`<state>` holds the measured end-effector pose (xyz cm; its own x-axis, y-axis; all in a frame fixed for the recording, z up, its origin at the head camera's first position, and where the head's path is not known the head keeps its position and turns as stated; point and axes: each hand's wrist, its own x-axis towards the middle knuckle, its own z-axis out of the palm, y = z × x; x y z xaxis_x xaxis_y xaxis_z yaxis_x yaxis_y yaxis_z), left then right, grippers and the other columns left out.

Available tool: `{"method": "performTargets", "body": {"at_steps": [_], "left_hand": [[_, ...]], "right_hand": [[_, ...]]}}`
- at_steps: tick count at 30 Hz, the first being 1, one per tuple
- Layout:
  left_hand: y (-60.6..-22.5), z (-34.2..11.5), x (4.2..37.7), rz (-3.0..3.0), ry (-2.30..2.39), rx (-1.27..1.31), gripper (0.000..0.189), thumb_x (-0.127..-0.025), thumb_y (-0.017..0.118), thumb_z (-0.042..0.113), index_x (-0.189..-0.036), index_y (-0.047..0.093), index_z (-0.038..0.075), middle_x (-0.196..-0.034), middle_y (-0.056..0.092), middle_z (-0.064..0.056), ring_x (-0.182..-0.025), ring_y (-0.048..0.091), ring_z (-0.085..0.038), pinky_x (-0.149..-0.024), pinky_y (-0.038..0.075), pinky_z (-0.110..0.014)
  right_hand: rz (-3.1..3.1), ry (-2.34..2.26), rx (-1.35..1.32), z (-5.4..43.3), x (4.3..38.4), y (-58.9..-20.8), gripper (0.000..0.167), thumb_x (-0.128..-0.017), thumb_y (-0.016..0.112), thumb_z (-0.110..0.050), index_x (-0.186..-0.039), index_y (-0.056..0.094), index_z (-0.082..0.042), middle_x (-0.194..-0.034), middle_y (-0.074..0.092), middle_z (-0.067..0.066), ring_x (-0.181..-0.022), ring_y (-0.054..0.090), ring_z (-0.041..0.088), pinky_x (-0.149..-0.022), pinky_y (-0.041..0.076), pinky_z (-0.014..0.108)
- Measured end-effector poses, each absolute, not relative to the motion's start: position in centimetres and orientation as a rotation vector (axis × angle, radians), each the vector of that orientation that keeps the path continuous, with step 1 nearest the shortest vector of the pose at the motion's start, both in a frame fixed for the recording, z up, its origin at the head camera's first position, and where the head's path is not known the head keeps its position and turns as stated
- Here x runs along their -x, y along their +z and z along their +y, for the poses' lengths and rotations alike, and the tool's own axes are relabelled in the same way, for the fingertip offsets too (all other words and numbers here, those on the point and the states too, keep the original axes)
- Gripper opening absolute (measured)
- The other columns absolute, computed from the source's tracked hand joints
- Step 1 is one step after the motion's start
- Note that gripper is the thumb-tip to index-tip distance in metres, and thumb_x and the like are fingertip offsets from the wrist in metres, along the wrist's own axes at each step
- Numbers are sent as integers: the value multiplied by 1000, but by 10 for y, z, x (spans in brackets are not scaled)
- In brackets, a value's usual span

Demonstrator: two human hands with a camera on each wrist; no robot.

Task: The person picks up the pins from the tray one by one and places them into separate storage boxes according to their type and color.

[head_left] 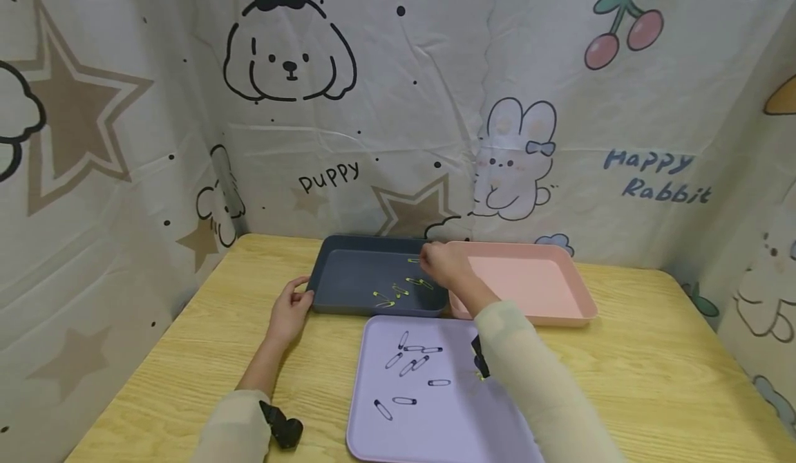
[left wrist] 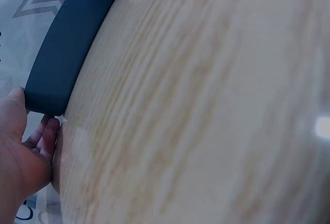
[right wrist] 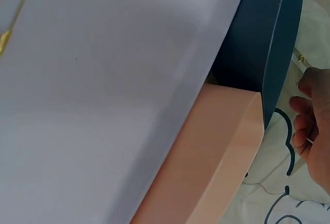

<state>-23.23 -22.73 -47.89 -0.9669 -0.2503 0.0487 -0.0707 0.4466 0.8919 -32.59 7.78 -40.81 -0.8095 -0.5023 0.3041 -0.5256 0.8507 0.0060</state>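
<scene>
My left hand [head_left: 289, 311] grips the near left corner of a dark blue tray [head_left: 348, 280]. In the left wrist view, the thumb of that hand [left wrist: 20, 146] lies at the tray's rim, the fingers lower at its corner. Several yellow safety pins [head_left: 400, 290] lie in the tray's right half. Above its right end, my right hand [head_left: 446, 264] has curled fingers and pinches a safety pin [right wrist: 300, 59]; a bit of metal also shows by the lower fingers in the right wrist view. Several black-ended safety pins [head_left: 439, 383] are spread on a lilac tray [head_left: 460, 425] nearer me.
A pink tray [head_left: 528, 280] adjoins the dark blue one on the right, with my right forearm across its left part. All three trays stand on a wood-grain table [head_left: 671, 366]. A printed cloth [head_left: 404, 104] hangs behind and at both sides.
</scene>
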Motion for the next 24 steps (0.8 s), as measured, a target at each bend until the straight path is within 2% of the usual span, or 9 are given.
{"method": "performTargets", "body": {"at_steps": [7, 15, 19, 24], "left_hand": [[-479, -227, 233, -2515, -1550, -275, 39, -97, 48, 22, -135, 47, 12, -93, 57, -10, -73, 49, -10, -66, 40, -24], [-478, -226, 233, -2522, -1539, -271, 39, -97, 48, 22, -135, 47, 13, -92, 56, -9, -72, 47, -11, -64, 40, -24], [-479, -225, 234, -2524, -1543, -273, 39, -97, 48, 22, -135, 47, 13, -92, 56, -9, -72, 48, -10, -65, 40, -24], [-480, -227, 234, -2524, -1530, -277, 39, -97, 48, 22, -135, 47, 13, -95, 58, -12, -75, 49, -11, -67, 40, -24]], "right_hand": [[-2739, 123, -751, 76, 327, -415, 11, -86, 60, -18, -76, 64, -13, -73, 61, 1, -62, 52, 16, -61, 45, 33], [-2735, 195, -694, 74, 330, -423, 10, -86, 59, -16, -80, 65, -10, -76, 62, 6, -66, 56, 21, -60, 46, 35], [-2750, 248, -650, 75, 331, -425, 13, -88, 57, -16, -91, 66, -7, -86, 64, 11, -76, 62, 28, -66, 49, 40], [-2805, 284, -620, 79, 331, -421, 20, -89, 58, -21, -102, 67, -9, -99, 65, 11, -92, 63, 30, -78, 50, 42]]}}
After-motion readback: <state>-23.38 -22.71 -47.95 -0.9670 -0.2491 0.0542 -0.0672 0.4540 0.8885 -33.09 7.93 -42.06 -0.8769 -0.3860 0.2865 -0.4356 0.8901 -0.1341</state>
